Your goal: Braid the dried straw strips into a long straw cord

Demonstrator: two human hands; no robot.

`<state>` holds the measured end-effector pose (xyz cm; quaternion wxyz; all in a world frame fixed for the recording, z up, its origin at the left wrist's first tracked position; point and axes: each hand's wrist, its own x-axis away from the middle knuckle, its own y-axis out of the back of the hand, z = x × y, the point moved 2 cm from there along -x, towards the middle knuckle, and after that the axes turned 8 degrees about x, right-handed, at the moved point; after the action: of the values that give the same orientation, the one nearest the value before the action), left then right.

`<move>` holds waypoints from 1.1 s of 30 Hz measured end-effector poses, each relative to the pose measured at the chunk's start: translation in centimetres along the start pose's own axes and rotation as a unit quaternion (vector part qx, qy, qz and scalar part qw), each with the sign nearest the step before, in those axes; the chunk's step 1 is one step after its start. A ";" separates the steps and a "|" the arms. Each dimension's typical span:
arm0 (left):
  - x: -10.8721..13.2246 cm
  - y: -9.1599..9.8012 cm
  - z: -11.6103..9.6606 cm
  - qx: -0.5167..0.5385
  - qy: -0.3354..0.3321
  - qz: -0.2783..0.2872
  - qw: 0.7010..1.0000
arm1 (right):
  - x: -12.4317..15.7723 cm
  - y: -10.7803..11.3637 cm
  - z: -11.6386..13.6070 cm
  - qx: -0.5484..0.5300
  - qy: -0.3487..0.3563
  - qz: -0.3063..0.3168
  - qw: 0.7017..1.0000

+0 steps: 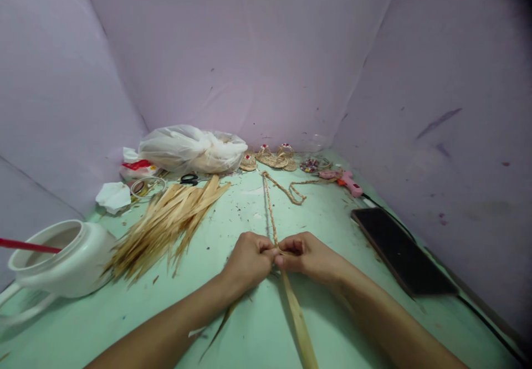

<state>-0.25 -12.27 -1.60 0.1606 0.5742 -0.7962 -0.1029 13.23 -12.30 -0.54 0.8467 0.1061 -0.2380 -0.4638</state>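
A thin braided cord (271, 208) of dried plant fibre runs away from me over the green table, then bends right in loose curves. Its near end lies between my left hand (252, 258) and my right hand (305, 258). Both hands are closed, thumbs and fingers pinching the braid where they almost touch. From under my fingers a wide, pale loose strip (298, 316) stretches toward the table's front. Another narrow dark strip (222, 324) trails below my left wrist. My fingers hide the exact spot where the strands cross.
Left lies a heap of dried strips (166, 227), with black scissors (189, 179) behind and a white pot (68, 261) nearer. Along the back sit a plastic bag (191, 150) and small woven pieces (274, 159). Right are a pink glue gun (351, 184) and a dark tablet or phone (403, 250).
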 end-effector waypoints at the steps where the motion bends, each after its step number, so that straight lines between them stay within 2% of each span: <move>1: 0.0 0.1 -0.1 0.000 0.001 0.002 1.000 | 0.1 0.0 0.1 0.014 0.004 -0.008 1.000; 4: 0.3 0.2 -0.5 0.017 0.001 0.036 0.999 | 0.3 0.1 0.3 0.083 0.005 -0.052 0.995; 8: 0.3 0.4 -0.9 0.039 0.012 0.087 0.995 | 0.4 0.2 0.3 0.122 0.002 -0.059 0.991; 13: -0.2 0.4 -1.0 -0.029 -0.029 0.046 0.998 | 0.6 0.5 0.4 0.157 0.010 -0.080 0.984; 16: -0.3 0.4 -1.1 -0.052 -0.046 0.049 0.996 | 0.8 1.0 0.4 0.178 -0.019 -0.089 0.980; 18: -0.3 0.4 -1.4 -0.061 -0.045 0.051 0.996 | 0.9 1.4 0.5 0.192 -0.051 -0.111 0.974; 21: -0.2 0.2 -1.7 -0.087 -0.038 0.021 0.995 | 1.1 1.3 0.9 0.186 -0.082 -0.129 0.971; 23: -0.2 0.1 -1.7 -0.091 -0.024 -0.004 0.996 | 1.4 0.7 1.3 0.183 -0.085 -0.130 0.971; 25: -0.2 -0.1 -1.3 -0.049 0.010 -0.007 0.999 | 1.9 -0.3 1.8 0.207 -0.071 -0.143 0.965; 29: -0.3 -0.5 -0.4 0.068 0.069 0.028 0.995 | 2.9 -2.4 2.6 0.330 -0.011 -0.184 0.926; 33: -0.3 -0.4 -0.1 0.097 0.081 0.037 0.991 | 3.4 -4.1 2.8 0.464 -0.010 -0.159 0.871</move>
<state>0.28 -12.13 -1.66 0.1716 0.5638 -0.8074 0.0272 10.35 -17.28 1.30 0.6126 0.5185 -0.4145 -0.4290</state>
